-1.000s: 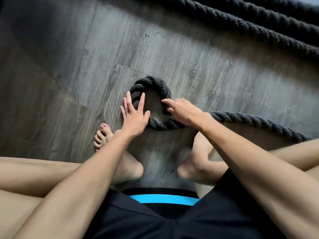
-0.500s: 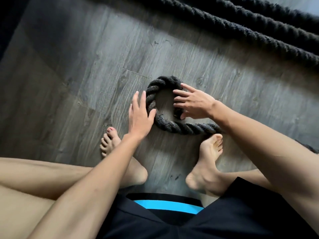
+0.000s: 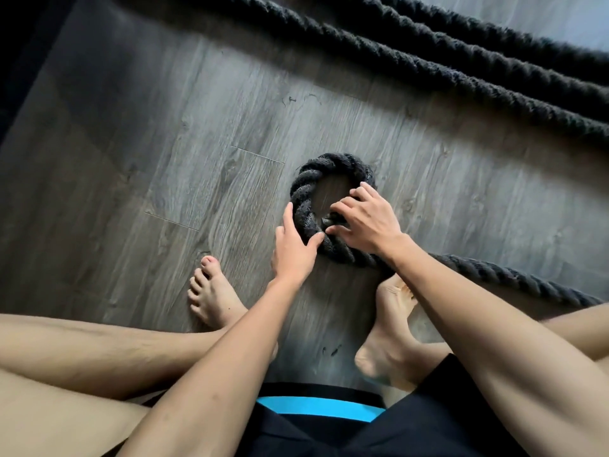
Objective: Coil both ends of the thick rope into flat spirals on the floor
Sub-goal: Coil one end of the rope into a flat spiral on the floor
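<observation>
Pressing against the outer left flank of the loop, the left hand (image 3: 294, 250) lies with its fingers straight and held together along the floor side of the rope (image 3: 329, 164), the thumb spread away from them and resting across the top of the strand. Right hand (image 3: 367, 222) is arched over the near-right part of the loop, fingers bent and apart; thumb and forefinger close on the rope's dark tip, which is tucked inside the ring, though most of the tip is hidden under the fingers. Rope at this end forms one round turn lying flat on the floor (image 3: 197, 166), with bare boards visible through its centre. From the near side of the turn the strand passes under the right wrist and runs off to the right, lying on the floor as far as the frame edge. Floor is grey wood-grain plank, with a few loose dark fibres scattered on it. Left foot (image 3: 212, 291) rests near and to the left of the loop, apart from it; right foot (image 3: 385, 328) is sole-up just beside the outgoing strand. Black shorts (image 3: 329, 437) with a blue waistband (image 3: 316, 407) fill the bottom edge. Several further rope lengths (image 3: 461, 72) lie side by side across the upper right, well apart from the loop.
</observation>
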